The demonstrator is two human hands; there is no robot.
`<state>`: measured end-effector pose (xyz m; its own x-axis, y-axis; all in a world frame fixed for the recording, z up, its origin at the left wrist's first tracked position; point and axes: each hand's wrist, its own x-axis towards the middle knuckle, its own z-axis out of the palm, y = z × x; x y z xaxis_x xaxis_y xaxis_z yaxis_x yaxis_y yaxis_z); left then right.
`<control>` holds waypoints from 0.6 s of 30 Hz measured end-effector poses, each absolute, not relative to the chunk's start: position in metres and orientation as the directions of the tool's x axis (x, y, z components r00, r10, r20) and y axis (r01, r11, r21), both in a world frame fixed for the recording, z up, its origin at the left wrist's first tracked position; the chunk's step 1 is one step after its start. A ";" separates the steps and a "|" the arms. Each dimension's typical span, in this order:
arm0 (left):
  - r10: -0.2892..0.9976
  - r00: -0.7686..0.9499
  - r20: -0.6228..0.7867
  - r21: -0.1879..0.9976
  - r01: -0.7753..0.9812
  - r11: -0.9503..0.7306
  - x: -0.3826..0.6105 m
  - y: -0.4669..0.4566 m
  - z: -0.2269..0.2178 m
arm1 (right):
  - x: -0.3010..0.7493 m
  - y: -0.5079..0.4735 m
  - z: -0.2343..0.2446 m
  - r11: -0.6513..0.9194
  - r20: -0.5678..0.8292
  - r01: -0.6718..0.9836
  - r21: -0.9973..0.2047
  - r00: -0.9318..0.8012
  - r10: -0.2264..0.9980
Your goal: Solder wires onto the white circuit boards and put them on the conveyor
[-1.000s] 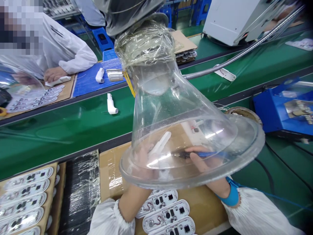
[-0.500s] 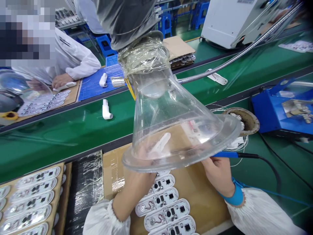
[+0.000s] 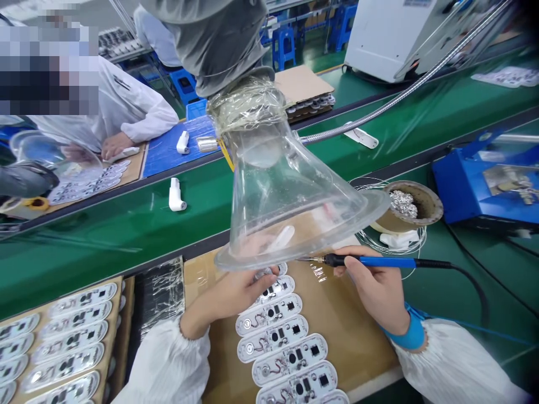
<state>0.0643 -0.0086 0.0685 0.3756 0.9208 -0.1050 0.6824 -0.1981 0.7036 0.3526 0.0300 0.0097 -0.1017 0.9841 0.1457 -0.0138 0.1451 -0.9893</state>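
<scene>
My right hand (image 3: 373,283) is wrapped around the blue handle of a soldering iron (image 3: 385,262), its metal tip pointing left under the rim of a clear exhaust hood (image 3: 290,196). Partly behind that rim, my left hand (image 3: 236,289) is closed on a white plastic casing (image 3: 281,239), blurred through the hood; some fingers are hidden. Just below lies a slanting row of white oval casings with circuit boards (image 3: 280,336), on a brown cardboard sheet (image 3: 341,331). The nearest ones carry thin red-brown wires.
A pot of metal shavings (image 3: 415,205) and a blue soldering stand (image 3: 484,182) are at right. More filled casings (image 3: 69,331) lie on cardboard at left. One white angled part (image 3: 177,195) lies on the green belt (image 3: 105,224). Across it, a co-worker's hand (image 3: 117,147) holds a white part.
The iron and my right hand have come further out from behind the hood. My left hand is lower in view, with its thumb and fingers showing below the rim. The whole view has shifted slightly.
</scene>
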 end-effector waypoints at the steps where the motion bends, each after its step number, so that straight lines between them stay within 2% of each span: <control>1: 0.917 0.386 -0.097 0.702 0.680 -0.212 0.066 -0.007 0.069 | 0.353 0.030 0.010 0.147 0.148 -0.016 -0.989 -0.103 0.984; 8: 0.944 0.329 -0.027 0.649 0.724 -0.234 0.075 -0.011 0.067 | 0.354 0.030 0.010 0.145 0.147 -0.026 -0.989 -0.104 0.984; 14: 0.996 -0.031 0.088 0.601 0.799 -0.028 0.098 -0.027 0.036 | 0.352 0.029 0.008 0.118 0.121 -0.033 -0.992 -0.095 0.988; 18: 0.967 -0.131 0.219 0.523 0.852 -0.003 0.112 -0.034 0.019 | 0.348 0.027 0.007 0.095 0.100 -0.048 -0.994 -0.111 0.989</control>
<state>0.1121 -0.0340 0.0190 -0.1313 0.9669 0.2190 0.8521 -0.0029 0.5233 0.3478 0.0266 0.0075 -0.1105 0.9888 0.1000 -0.0478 0.0952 -0.9943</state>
